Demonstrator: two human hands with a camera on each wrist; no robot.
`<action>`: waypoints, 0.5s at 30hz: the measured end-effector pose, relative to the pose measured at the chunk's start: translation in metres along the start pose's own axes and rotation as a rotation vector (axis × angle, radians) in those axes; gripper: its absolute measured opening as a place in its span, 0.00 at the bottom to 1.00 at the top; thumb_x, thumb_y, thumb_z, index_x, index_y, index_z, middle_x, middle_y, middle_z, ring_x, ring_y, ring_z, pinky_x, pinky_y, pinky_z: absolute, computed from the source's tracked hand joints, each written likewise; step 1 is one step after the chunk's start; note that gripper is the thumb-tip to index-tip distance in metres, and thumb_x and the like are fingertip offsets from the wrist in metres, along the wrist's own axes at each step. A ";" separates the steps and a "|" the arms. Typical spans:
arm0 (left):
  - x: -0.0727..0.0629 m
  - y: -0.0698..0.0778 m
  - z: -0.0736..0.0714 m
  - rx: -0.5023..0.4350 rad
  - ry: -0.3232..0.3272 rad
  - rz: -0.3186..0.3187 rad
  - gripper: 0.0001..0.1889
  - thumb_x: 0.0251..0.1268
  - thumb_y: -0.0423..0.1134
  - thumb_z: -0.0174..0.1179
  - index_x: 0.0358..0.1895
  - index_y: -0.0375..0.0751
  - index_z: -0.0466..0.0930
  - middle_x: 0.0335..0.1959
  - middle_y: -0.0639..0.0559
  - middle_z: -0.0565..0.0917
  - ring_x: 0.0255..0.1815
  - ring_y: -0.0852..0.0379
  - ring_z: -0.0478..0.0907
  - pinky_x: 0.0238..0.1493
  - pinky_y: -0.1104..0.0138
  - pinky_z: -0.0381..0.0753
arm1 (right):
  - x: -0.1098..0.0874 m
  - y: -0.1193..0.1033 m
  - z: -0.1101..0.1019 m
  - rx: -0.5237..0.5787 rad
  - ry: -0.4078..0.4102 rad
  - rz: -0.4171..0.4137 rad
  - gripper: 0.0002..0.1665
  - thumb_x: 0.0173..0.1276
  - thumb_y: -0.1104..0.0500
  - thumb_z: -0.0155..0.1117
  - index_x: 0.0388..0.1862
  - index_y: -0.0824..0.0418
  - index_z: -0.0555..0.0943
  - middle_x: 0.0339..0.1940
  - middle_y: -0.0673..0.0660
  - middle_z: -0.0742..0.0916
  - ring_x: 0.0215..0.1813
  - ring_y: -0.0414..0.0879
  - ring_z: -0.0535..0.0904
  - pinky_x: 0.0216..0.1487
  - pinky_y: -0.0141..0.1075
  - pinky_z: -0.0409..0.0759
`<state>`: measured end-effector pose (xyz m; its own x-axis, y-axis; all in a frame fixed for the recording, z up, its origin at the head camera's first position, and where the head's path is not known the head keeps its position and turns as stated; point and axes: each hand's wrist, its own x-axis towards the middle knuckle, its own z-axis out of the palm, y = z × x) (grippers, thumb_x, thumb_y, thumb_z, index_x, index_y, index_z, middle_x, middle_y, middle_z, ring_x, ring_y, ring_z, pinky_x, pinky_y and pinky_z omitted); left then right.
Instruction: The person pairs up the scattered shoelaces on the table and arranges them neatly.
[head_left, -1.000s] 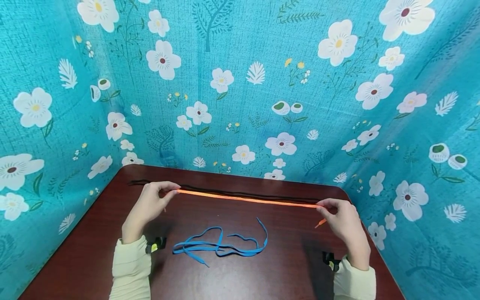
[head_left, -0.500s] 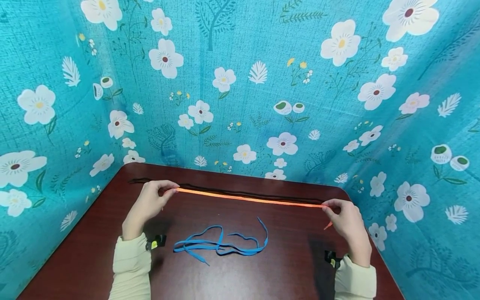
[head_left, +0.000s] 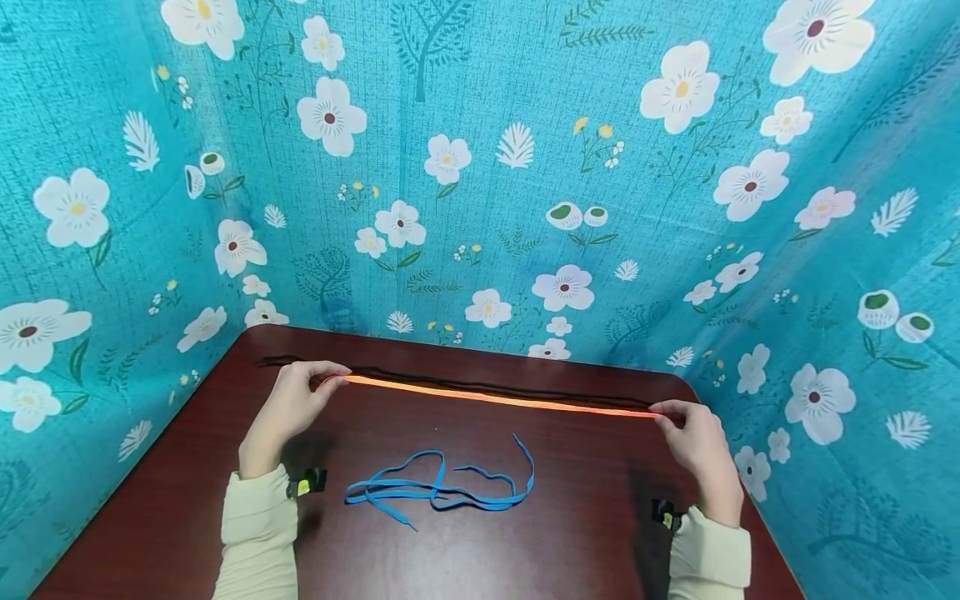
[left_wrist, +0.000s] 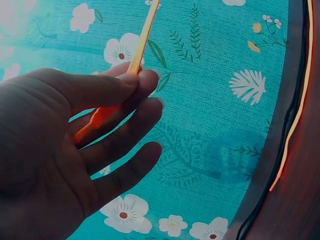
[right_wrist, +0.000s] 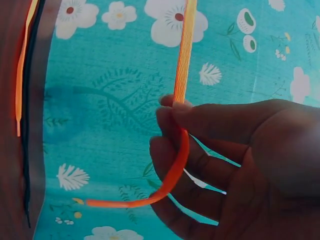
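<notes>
A flat orange shoelace [head_left: 480,396] stretches nearly straight between the two hands above the far part of the table. My left hand [head_left: 296,404] pinches it near one end between thumb and index finger; a short tail lies across the fingers in the left wrist view. Near the other end, my right hand [head_left: 697,442] pinches it the same way, and its tail curves down past the fingertips in the right wrist view. Both wrist views also show a second orange strand [left_wrist: 298,110] lying on the table beside a black shoelace [right_wrist: 27,165].
A loosely looped blue shoelace [head_left: 438,496] lies mid-table between the forearms. The dark reddish-brown table [head_left: 450,567] has rounded far corners. A teal flowered cloth [head_left: 480,208] hangs behind it and along both sides.
My hands have drawn slightly apart, the right one moving right and the left one a little left. The orange shoelace shows a longer span between them. The blue shoelace has stayed put.
</notes>
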<state>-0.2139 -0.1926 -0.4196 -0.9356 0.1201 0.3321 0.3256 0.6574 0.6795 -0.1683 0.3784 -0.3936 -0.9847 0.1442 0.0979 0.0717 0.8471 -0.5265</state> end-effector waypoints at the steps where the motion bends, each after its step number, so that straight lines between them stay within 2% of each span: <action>1: 0.000 -0.001 0.000 -0.001 -0.002 -0.003 0.09 0.68 0.32 0.66 0.48 0.34 0.88 0.43 0.39 0.90 0.39 0.46 0.84 0.40 0.62 0.85 | 0.001 0.002 0.000 0.003 0.006 0.005 0.16 0.75 0.60 0.63 0.54 0.69 0.83 0.46 0.71 0.86 0.37 0.54 0.75 0.30 0.40 0.75; 5: 0.000 -0.005 0.002 -0.003 0.004 -0.027 0.09 0.66 0.34 0.68 0.46 0.34 0.89 0.39 0.41 0.90 0.38 0.47 0.84 0.38 0.62 0.85 | 0.003 0.008 0.003 0.009 0.041 0.045 0.17 0.74 0.55 0.66 0.49 0.69 0.85 0.37 0.65 0.86 0.34 0.53 0.75 0.29 0.40 0.74; 9: 0.000 -0.010 0.003 0.001 0.050 -0.054 0.07 0.64 0.37 0.71 0.37 0.36 0.89 0.28 0.46 0.89 0.28 0.51 0.80 0.26 0.68 0.76 | 0.006 0.015 0.005 -0.002 0.062 0.107 0.21 0.72 0.48 0.68 0.42 0.67 0.86 0.27 0.58 0.84 0.30 0.52 0.74 0.26 0.40 0.71; 11: 0.000 -0.013 0.003 0.009 0.073 -0.058 0.06 0.64 0.37 0.71 0.35 0.37 0.88 0.26 0.46 0.88 0.25 0.52 0.79 0.23 0.68 0.73 | 0.008 0.019 0.007 -0.012 0.066 0.130 0.21 0.72 0.47 0.68 0.40 0.66 0.86 0.24 0.56 0.82 0.29 0.51 0.73 0.25 0.41 0.69; 15: 0.000 -0.017 0.002 0.033 0.089 -0.060 0.05 0.68 0.33 0.66 0.41 0.34 0.88 0.30 0.44 0.89 0.31 0.49 0.82 0.29 0.68 0.78 | 0.013 0.026 0.011 -0.012 0.049 0.125 0.18 0.74 0.51 0.65 0.44 0.66 0.86 0.25 0.57 0.82 0.30 0.51 0.73 0.26 0.40 0.70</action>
<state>-0.2193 -0.2028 -0.4324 -0.9370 0.0138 0.3491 0.2629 0.6859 0.6786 -0.1808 0.3963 -0.4150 -0.9590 0.2736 0.0740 0.1954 0.8272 -0.5268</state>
